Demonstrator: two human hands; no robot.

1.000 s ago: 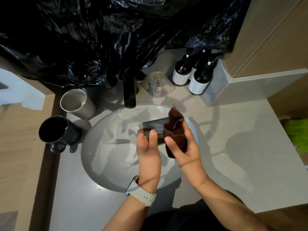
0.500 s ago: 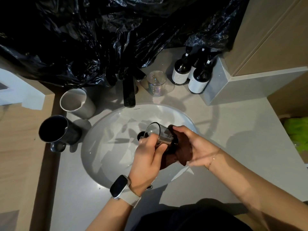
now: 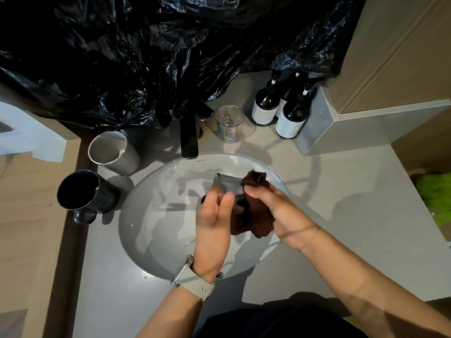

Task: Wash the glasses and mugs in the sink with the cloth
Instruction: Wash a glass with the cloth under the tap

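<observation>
Over the round white sink (image 3: 151,230) my left hand (image 3: 213,223) grips a clear drinking glass (image 3: 228,185) lying on its side. My right hand (image 3: 280,213) holds a dark brown cloth (image 3: 256,215) against the glass's right end. Part of the glass is hidden behind my fingers and the cloth. On the counter to the left stand a white mug (image 3: 113,152) and a dark footed mug (image 3: 84,195). A second clear glass (image 3: 229,123) stands upright behind the sink, right of the black tap (image 3: 189,140).
Three dark pump bottles (image 3: 280,111) with white labels stand at the back right by a grey ledge. Crumpled black plastic sheeting (image 3: 146,57) covers the wall behind the tap. A wooden surface (image 3: 26,215) borders the grey counter (image 3: 341,203) on the left.
My left wrist has rolled back, so the glass's mouth no longer faces up and left. The cloth has shifted up along the glass, and my right hand has drawn closer.
</observation>
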